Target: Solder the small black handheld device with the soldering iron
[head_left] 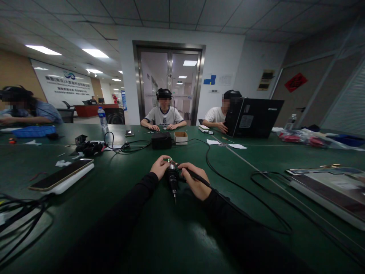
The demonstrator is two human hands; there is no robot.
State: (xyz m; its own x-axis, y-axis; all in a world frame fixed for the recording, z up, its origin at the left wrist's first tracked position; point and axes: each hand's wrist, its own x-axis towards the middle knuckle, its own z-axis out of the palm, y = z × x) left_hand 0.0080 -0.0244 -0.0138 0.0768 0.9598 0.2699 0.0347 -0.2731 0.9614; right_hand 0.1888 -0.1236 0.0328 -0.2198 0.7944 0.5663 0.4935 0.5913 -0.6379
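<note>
My left hand (160, 166) is closed, its fingertips on a small green-and-white piece (170, 160) at the far end of a black screwdriver-like tool (172, 178). That tool has a silver collar and a thin metal tip pointing toward me. Just right of it, my right hand (197, 182) is closed around a slim black corded tool (196, 176), held like a pen. Its front end lies near the green piece; whether they touch I cannot tell. The cord (256, 217) passes over my right forearm and loops across the table.
A black box (161, 140) and a small cardboard box (181, 138) stand ahead. A phone (64, 174) rests on a white block at left, near cables (25, 213). At right lies a flat panel-like device (327, 190). People sit opposite, one behind a black computer case (253, 118).
</note>
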